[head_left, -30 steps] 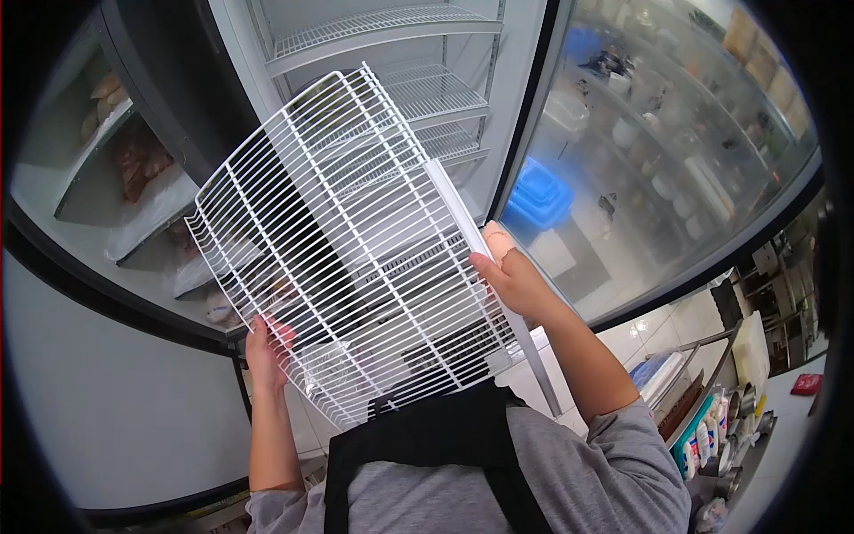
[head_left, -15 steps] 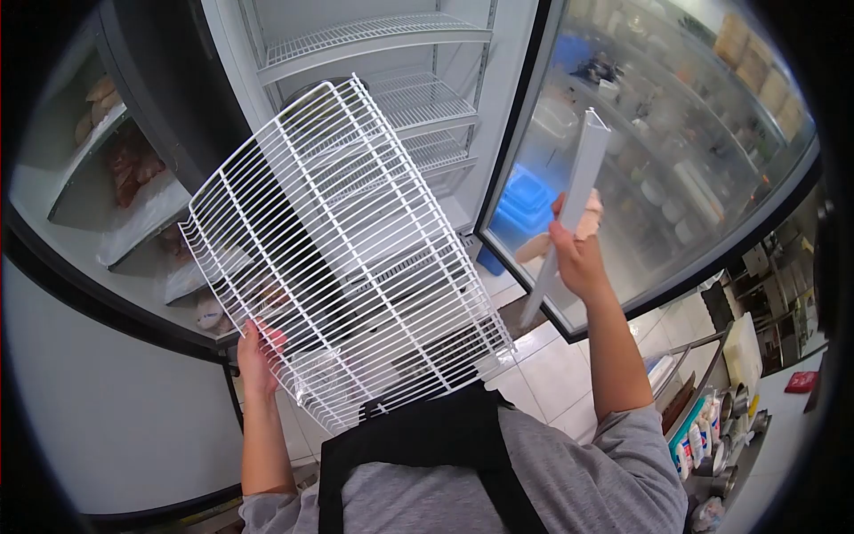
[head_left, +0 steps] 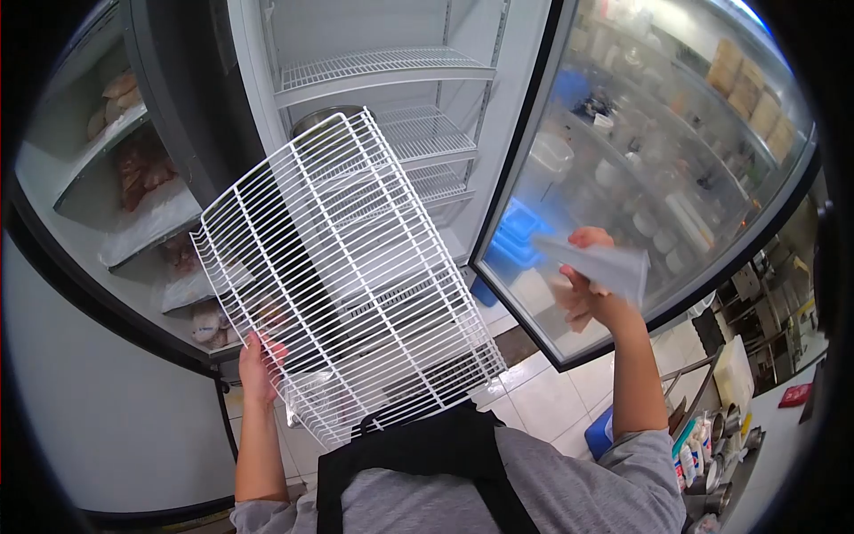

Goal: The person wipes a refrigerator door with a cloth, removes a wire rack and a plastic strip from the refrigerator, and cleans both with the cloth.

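Note:
My left hand [head_left: 259,367] is closed around the left edge of a white wire shelf [head_left: 360,271]. Tilted in front of me, the shelf has its near end against my black apron and its far end reaching toward the open fridge. My right hand [head_left: 598,289], raised in front of the glass door, grips a long pale grey strip [head_left: 628,270], probably plastic and smeared by motion. The strip lies across the hand, nearly level. Part of the fingers is hidden behind it.
Wire racks [head_left: 391,64] line the open fridge ahead, with a round metal pot [head_left: 311,119] behind the held shelf. Its glass door [head_left: 649,169] stands open at right. Bagged food [head_left: 142,173] fills the left-hand fridge. Pans and bottles [head_left: 703,445] stand at lower right.
The strip has swung from upright to nearly level as my right hand turned and moved slightly right and down. My left hand still holds the wire shelf. The view has tilted slightly upward.

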A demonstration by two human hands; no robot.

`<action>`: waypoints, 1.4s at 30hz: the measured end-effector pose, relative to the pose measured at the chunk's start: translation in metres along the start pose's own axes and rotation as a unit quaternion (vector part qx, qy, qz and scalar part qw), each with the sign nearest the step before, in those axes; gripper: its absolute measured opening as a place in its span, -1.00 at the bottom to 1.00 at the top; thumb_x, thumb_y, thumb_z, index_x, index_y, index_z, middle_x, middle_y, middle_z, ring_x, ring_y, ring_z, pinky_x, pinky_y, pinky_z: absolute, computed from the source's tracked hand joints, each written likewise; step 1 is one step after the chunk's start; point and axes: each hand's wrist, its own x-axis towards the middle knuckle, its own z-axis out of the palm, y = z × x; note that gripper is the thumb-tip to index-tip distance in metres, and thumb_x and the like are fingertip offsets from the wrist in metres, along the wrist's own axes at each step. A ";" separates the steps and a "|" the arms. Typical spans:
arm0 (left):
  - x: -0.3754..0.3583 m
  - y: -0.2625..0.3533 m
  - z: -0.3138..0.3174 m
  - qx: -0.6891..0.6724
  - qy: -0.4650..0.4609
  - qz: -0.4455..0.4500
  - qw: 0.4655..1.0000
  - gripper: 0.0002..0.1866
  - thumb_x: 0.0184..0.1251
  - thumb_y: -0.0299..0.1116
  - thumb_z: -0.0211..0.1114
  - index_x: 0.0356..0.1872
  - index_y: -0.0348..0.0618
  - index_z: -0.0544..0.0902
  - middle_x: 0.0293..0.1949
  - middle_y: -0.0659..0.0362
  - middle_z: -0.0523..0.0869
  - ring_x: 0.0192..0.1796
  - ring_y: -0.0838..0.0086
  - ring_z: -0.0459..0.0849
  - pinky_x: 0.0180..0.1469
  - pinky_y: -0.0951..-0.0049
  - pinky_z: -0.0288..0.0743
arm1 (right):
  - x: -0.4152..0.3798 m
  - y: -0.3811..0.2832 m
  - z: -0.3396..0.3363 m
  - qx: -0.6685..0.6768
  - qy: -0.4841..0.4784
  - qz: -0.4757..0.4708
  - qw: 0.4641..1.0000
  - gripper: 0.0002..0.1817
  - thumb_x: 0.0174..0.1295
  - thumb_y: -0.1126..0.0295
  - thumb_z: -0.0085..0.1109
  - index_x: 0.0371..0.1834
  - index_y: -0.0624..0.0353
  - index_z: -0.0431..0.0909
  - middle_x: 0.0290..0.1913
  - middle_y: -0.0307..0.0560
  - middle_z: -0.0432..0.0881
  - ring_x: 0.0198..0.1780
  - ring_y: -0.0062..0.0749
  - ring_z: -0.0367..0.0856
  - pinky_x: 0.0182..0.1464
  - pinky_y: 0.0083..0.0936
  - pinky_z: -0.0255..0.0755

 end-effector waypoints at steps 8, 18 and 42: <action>0.001 -0.001 0.001 0.004 -0.028 -0.001 1.000 -0.65 0.42 0.02 0.01 -0.22 -0.06 0.48 -0.46 0.20 0.62 -0.45 0.52 0.63 -0.48 0.58 0.45 | -0.042 0.038 0.052 0.302 0.061 -0.098 0.946 -0.74 -0.10 0.62 0.30 -0.31 0.06 0.62 0.05 0.11 0.46 -0.06 -0.03 0.58 -0.20 -0.36 0.54; 0.009 -0.001 -0.002 0.016 -0.066 -0.005 0.998 -0.54 0.43 0.09 -0.05 -0.14 -0.13 0.52 -0.41 0.19 0.65 -0.41 0.55 0.64 -0.43 0.61 0.43 | -0.025 -0.041 0.108 -0.121 -0.062 -0.577 0.806 -0.64 -0.17 0.37 0.26 -0.23 -0.26 0.50 0.10 -0.24 0.41 -0.21 -0.40 0.53 -0.30 -0.62 0.51; -0.017 0.026 0.020 0.031 0.029 -0.042 0.998 -0.66 0.44 -0.02 0.00 -0.21 -0.10 0.49 -0.43 0.16 0.64 -0.42 0.46 0.67 -0.46 0.56 0.43 | -0.003 -0.065 0.184 -0.148 -0.113 -0.120 0.975 -0.42 0.09 0.61 -0.04 0.27 0.18 0.23 -0.05 0.17 0.40 -0.19 0.01 0.48 -0.19 -0.23 0.46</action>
